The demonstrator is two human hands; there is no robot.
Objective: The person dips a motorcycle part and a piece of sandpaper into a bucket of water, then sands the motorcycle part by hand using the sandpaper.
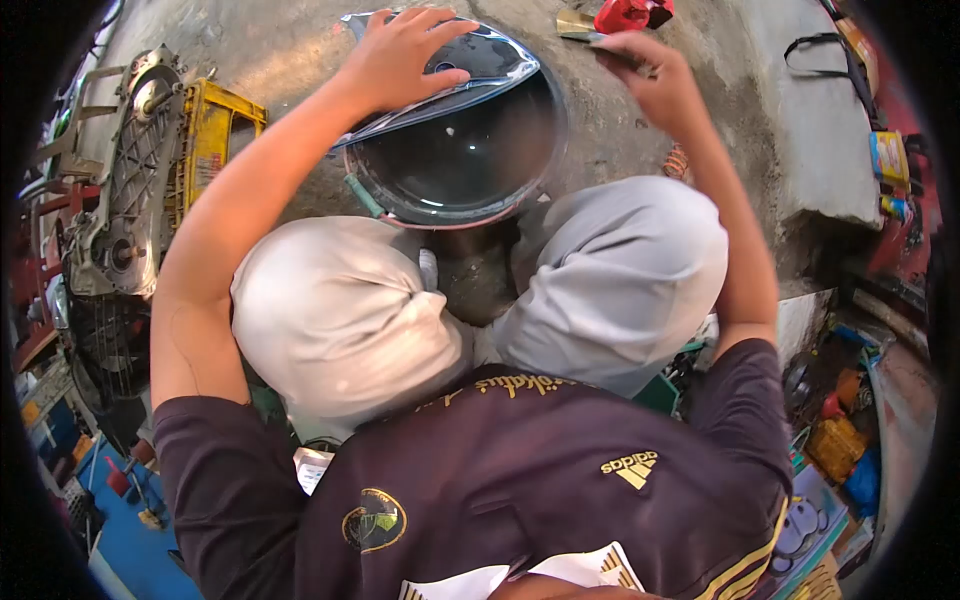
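My left hand [415,60] lies with its fingers spread on a dark, glossy, curved panel [490,62] with shiny bluish edges and a pointed right end. The panel rests over the far side of a round basin [375,205] of dark water [460,150]. Off to the basin's right, my right hand [655,80] is bent with its fingers drawn together. Its fingertips meet the end of a thin greyish piece [582,37], whose kind I cannot make out. Just beyond are a tan, shiny piece [573,20] and a crumpled red packet [632,14].
My bent knees [350,310] flank the basin's near side. At left stand a metal engine casing [130,180] and a yellow crate [208,135]. A copper-coloured coil [677,160] lies near my right forearm. A concrete ledge [825,160] and assorted clutter [840,440] line the right.
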